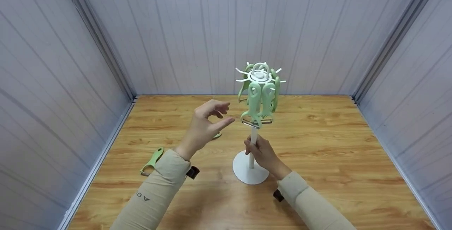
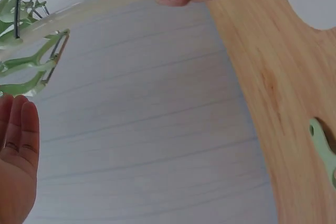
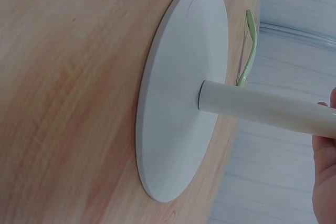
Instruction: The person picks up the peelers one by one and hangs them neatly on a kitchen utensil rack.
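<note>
A white stand with a round base (image 1: pixel 243 171) stands upright on the table, and my right hand (image 1: pixel 264 153) grips its pole (image 1: pixel 251 162) at about mid-height. Several green peelers (image 1: pixel 254 100) hang from the hooks of the white top ring (image 1: pixel 259 76), blades down. Left of them, my left hand (image 1: pixel 206 122) is raised with nothing in it, thumb and fingers apart. In the left wrist view its fingers (image 2: pixel 29 129) appear just beside the hanging peelers (image 2: pixel 26 66); whether they touch is unclear there, but the head view shows a gap.
One green peeler (image 1: pixel 154 160) lies on the wooden table (image 1: pixel 317 145) at left, near my left sleeve. Part of another (image 1: pixel 218 135) shows behind my left hand. Pale panel walls (image 1: pixel 219 29) enclose the table at the back and both sides.
</note>
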The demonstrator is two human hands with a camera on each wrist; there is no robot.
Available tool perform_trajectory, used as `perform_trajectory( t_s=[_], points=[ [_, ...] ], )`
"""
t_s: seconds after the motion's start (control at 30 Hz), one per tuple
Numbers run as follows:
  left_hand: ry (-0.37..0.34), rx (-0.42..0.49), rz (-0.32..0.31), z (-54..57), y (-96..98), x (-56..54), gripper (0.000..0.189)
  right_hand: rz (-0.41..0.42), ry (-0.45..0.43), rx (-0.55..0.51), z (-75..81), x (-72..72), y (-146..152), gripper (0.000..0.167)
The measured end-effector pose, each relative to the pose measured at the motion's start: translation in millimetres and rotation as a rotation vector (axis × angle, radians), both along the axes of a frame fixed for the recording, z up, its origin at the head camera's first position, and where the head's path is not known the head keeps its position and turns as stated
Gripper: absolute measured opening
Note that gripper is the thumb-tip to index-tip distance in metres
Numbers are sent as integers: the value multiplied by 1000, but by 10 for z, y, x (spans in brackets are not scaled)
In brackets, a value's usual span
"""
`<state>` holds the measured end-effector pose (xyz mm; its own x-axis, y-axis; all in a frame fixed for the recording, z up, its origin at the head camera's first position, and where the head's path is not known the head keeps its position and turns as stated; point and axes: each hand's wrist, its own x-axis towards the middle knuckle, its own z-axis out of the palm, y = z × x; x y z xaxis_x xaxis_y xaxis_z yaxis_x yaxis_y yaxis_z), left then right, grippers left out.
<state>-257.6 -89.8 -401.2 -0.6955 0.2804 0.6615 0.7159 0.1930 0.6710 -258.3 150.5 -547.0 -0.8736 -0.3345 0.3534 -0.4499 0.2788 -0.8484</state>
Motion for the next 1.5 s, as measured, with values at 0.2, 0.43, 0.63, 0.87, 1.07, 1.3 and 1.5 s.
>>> perform_trajectory(
  t_s=[0.2, 0.43, 0.63, 0.87, 1.07, 1.3, 1.5],
  points=[
    [-49, -58, 37, -219, -145, -39, 35, -7, -68, 27, 12, -2, 9, 17],
    [-72, -122, 59, -428, -249, -41, 35, 4, -49, 8, 18, -1, 6, 18],
    [-112, -173, 90, -592, -289, -32, 35, 9, -26, -12, 3, -6, -8, 18],
    [-128, -192, 93, -773, -335, -39, 34, 8, -38, -16, -7, -9, 1, 16],
    [-147, -229, 92, -903, -383, -82, 32, 10, -40, -17, 0, -7, 7, 16],
    [-187, -261, 103, -984, -435, -130, 34, 19, -14, -25, -14, -2, 7, 15],
    [-219, -293, 114, -1018, -485, -186, 36, 24, 21, -42, -20, 7, 1, 16]
  ],
)
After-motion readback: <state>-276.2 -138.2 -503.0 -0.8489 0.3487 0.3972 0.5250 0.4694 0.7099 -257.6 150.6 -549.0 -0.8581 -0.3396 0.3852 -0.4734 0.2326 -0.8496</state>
